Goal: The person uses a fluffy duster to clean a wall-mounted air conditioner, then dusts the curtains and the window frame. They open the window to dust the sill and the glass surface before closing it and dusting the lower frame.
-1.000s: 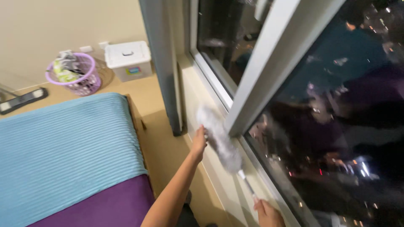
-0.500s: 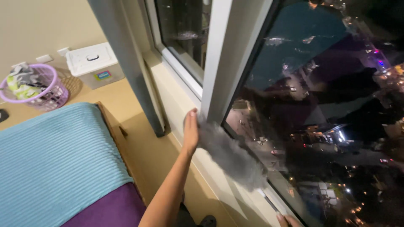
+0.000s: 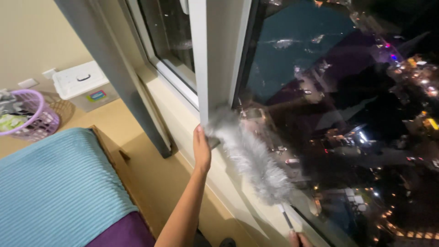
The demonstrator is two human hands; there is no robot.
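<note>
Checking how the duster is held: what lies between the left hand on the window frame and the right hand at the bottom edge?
In the head view, the fluffy grey duster spans from left hand to right hand, which grips its thin handle.

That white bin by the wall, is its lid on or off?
On. The lid lies flat across the bin, covering its top.

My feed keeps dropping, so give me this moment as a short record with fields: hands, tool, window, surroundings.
left hand: left hand flat against the window ledge, beside the duster head
right hand: right hand at the frame's bottom edge, gripping the duster handle
tool: fluffy grey duster lying along the sill at the foot of the white window frame
surroundings: blue blanket, purple basket, white storage box
</note>
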